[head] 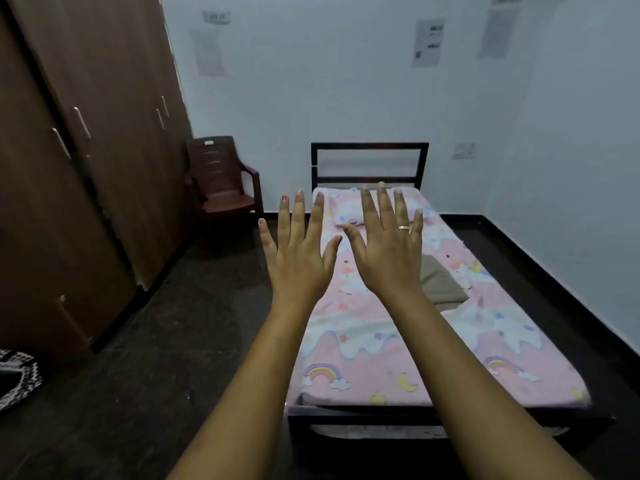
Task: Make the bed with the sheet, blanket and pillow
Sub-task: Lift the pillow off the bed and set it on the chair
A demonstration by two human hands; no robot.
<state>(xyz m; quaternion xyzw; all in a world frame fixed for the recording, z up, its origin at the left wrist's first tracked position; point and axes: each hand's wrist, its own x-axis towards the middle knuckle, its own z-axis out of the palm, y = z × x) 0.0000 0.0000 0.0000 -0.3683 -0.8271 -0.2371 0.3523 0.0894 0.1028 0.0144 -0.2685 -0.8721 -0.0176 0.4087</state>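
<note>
1. Two hands are up in the air: left hand (298, 261) and right hand (388, 251), fingers spread, holding nothing.
2. Pink sheet (381, 358) covers the bed (369, 161).
3. Pillow (346, 211) lies by the headboard.
4. Folded blanket (441, 285) sits mid-bed.

Single head-worn wide-angle view, standing height at the foot of the bed (363, 407), facing forward and down toward the headboard (369, 163), whole bed in frame

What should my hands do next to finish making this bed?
Probably lower both hands and reach for the blanket. It lies folded in a small heap mid-bed, while the sheet already covers the mattress and the pillow sits at the head. The left hand and right hand are raised, fingers spread, holding nothing.
</note>
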